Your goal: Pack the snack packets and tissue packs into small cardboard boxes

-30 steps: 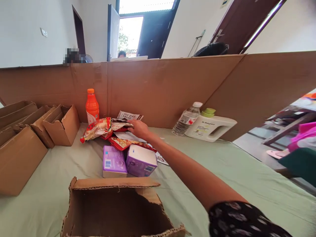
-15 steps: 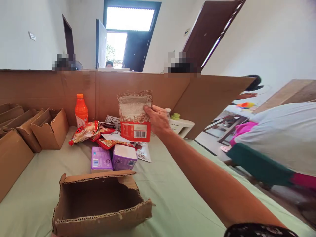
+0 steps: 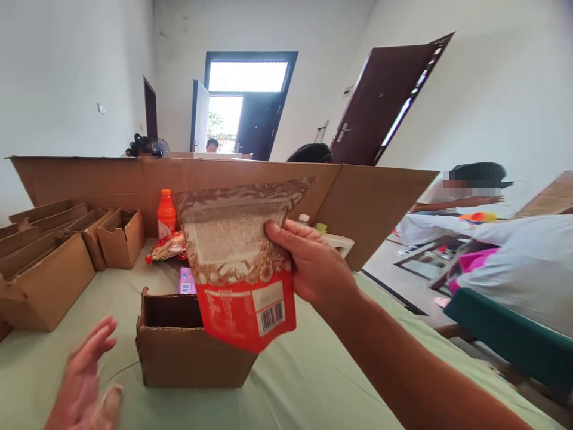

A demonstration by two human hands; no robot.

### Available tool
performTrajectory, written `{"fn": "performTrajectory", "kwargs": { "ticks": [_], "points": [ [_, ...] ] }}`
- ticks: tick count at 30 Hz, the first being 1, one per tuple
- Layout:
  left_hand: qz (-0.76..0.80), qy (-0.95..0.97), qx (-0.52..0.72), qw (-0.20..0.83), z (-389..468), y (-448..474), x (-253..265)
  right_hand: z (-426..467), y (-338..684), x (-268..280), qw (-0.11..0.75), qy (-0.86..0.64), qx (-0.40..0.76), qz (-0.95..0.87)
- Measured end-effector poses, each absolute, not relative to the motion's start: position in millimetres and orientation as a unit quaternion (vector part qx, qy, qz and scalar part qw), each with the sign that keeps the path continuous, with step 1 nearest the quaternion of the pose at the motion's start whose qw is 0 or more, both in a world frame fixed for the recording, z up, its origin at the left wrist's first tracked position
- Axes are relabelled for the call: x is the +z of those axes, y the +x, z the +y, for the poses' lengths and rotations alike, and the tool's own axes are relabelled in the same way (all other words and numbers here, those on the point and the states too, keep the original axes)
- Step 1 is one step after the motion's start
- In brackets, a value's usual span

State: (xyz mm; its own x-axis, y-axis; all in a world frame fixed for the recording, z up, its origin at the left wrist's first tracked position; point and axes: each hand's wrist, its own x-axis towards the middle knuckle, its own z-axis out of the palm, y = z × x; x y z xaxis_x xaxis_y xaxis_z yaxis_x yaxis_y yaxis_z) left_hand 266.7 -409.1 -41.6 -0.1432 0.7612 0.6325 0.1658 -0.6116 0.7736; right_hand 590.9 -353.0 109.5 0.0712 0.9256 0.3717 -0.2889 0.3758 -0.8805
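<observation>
My right hand (image 3: 313, 257) pinches the upper right edge of a red and brown stand-up food pouch (image 3: 244, 239), thumb in front. The pouch hangs upright, its printed back with a barcode facing me. It overlaps the right part of an open cardboard box (image 3: 192, 355) on the cloth. At the lower left, my left hand (image 3: 87, 376) is raised with fingers apart and holds nothing; the box is just to its right. Behind the pouch, a purple package (image 3: 185, 280) and a snack packet (image 3: 168, 248) are partly hidden.
An orange bottle (image 3: 166, 214) stands near the cardboard screen (image 3: 255, 170). Several cardboard boxes (image 3: 49, 280) line the left side. A white jug (image 3: 338, 243) is partly behind my right hand. A person (image 3: 478, 179) bends over at the right.
My right hand has brought the pouch nearer to me, so it looks larger and covers much of the pile. My left hand has come into view. The camera view has tilted up.
</observation>
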Motion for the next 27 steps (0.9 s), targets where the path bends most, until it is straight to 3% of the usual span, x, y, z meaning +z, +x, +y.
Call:
{"fn": "performTrajectory", "kwargs": {
  "ticks": [5,8,10,13,22,27],
  "points": [
    [0.273,0.544,0.647,0.458,-419.0,298.7,39.3,-389.1,556.0,94.8,0.496,-0.269,0.568,-0.599],
    [0.268,0.547,0.505,0.612,-425.2,295.8,53.0,-401.5,548.0,80.9,0.422,-0.288,0.566,-0.647],
    [0.283,0.582,0.395,0.652,-431.6,294.1,51.5,-405.2,543.1,72.3,0.4,-0.301,0.567,-0.654],
    [0.34,0.619,0.339,0.621,-439.6,297.6,43.8,-405.7,532.9,62.1,0.401,-0.308,0.594,-0.626],
    [0.449,0.576,0.426,0.534,-445.3,301.3,31.1,-409.7,525.7,39.4,0.462,-0.295,0.666,-0.506],
    [0.447,0.591,0.427,0.518,-449.1,304.1,21.2,-427.5,528.7,8.8,0.361,-0.292,0.675,-0.573]
  ]
}}
